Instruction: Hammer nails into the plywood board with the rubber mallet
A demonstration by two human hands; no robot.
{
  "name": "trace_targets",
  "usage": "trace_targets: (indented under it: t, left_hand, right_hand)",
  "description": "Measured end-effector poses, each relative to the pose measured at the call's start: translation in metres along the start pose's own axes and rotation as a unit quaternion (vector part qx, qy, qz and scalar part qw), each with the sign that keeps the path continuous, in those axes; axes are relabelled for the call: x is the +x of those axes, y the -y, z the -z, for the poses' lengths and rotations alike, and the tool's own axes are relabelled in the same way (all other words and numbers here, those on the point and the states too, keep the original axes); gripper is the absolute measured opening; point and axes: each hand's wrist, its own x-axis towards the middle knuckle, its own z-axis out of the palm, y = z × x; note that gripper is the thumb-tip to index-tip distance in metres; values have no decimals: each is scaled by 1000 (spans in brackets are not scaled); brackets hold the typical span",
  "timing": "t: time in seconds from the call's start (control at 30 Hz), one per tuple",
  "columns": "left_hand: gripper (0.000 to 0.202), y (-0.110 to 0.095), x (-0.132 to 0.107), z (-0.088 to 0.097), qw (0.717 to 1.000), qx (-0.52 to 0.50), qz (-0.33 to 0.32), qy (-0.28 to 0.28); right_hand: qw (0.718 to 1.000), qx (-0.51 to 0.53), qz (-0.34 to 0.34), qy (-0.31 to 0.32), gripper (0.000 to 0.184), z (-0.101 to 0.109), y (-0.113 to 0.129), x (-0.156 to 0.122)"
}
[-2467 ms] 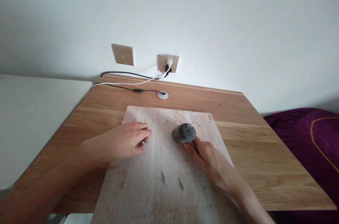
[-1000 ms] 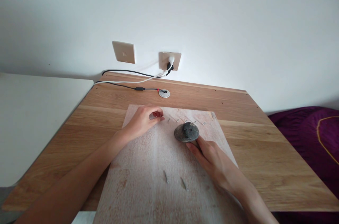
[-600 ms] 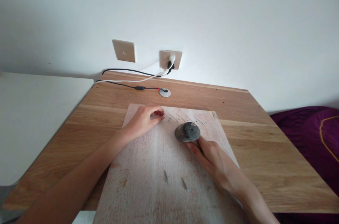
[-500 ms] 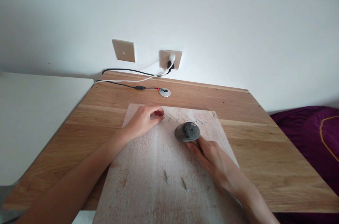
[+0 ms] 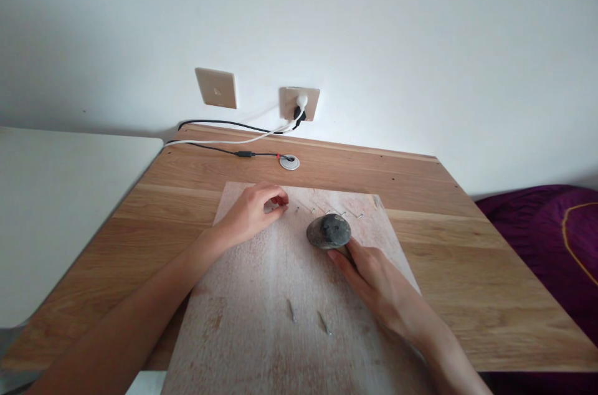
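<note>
My right hand (image 5: pixel 374 273) is wrapped round the handle of a mallet (image 5: pixel 329 231) with a dark, rounded head. The head hovers over the pale wooden board (image 5: pixel 252 295), just in front of a row of nails. Several nails (image 5: pixel 359 216) stand in that row near the board's far edge, some partly behind the mallet head. At the row's left end, my left hand (image 5: pixel 255 211) is closed in a pinch, thumb and fingertips close to the board; what they hold is too small to make out. Two loose nails (image 5: pixel 325 323) lie nearer to me.
The board rests on a wooden desk (image 5: pixel 467 270). Behind it are a round cable grommet (image 5: pixel 289 162), black and white cables (image 5: pixel 224 141) and a wall socket (image 5: pixel 299 103) with plugs. A white surface (image 5: pixel 70 195) adjoins at left; purple fabric (image 5: pixel 537 227) lies at right.
The whole view has shifted very slightly. Both hands, the mallet and the nails keep their places relative to the board.
</note>
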Motion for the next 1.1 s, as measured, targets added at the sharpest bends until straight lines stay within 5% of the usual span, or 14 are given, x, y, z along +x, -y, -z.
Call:
trace_targets:
  t: [1.1]
  left_hand:
    - [17,5,-1,-4,999,36,-31,1]
  right_hand:
    - [1000,-13,2,-9,27,-2,-3,-1]
